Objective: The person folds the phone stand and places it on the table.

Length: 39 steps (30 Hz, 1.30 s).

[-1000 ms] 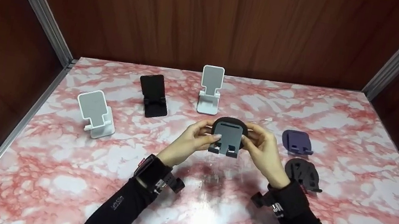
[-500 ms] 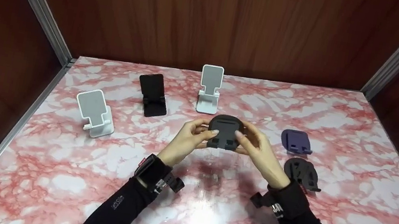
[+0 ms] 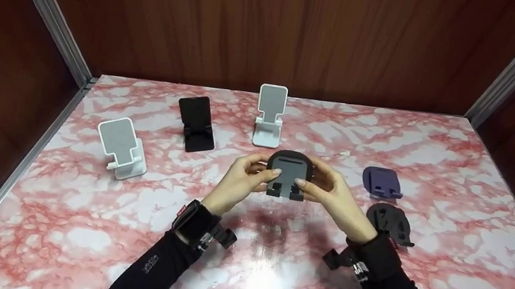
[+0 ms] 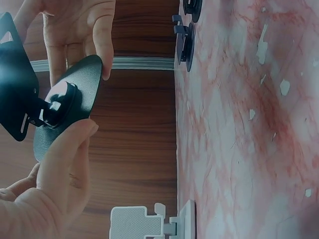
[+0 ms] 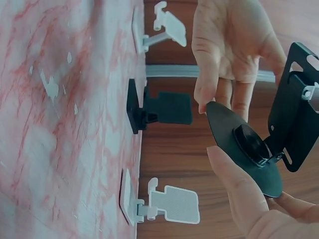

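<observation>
Above the middle of the table, both hands hold a black phone stand [image 3: 288, 170] with a round base and a hinged, slotted plate. My left hand [image 3: 241, 178] pinches the left side of it, and my right hand [image 3: 333, 194] the right side. In the left wrist view the round base [image 4: 85, 87] sits between thumb and fingers, its plate [image 4: 17, 84] folded out at an angle. The right wrist view shows the right thumb [image 5: 237, 179] on that base too. Some fingers behind the base are hidden.
Beyond the hands stand a white phone stand [image 3: 271, 110], a black one [image 3: 197, 124] and another white one [image 3: 121, 145] at left. A purple folded stand [image 3: 383, 182] and a black round one [image 3: 390, 223] lie at right. Wooden panels [image 3: 277, 27] border the table.
The held stand has shifted slightly left, and its plate tilted, looking darker half a second ago and lighter now. The right thumb has moved inward from the plate's edge. The other stands stay put.
</observation>
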Each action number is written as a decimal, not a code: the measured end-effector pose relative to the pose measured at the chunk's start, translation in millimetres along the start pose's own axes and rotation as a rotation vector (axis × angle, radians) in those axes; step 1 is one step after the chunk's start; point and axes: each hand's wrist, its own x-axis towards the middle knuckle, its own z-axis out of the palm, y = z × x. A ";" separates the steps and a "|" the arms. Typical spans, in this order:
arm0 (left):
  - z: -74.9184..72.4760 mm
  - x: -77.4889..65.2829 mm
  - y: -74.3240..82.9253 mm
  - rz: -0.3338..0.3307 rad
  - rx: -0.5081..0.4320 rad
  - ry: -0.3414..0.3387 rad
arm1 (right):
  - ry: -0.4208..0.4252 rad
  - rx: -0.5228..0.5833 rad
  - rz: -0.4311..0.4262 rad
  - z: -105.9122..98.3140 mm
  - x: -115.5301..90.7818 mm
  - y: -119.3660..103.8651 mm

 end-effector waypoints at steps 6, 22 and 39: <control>0.6 -0.5 -0.2 0.006 -0.004 0.008 | -0.019 0.020 0.006 -0.9 -0.1 0.9; 0.0 -0.4 0.5 0.023 0.090 0.035 | -0.045 0.072 -0.001 -2.5 1.4 3.8; -0.7 -1.5 0.7 0.024 0.111 0.006 | -0.052 0.111 -0.011 -2.4 2.5 6.3</control>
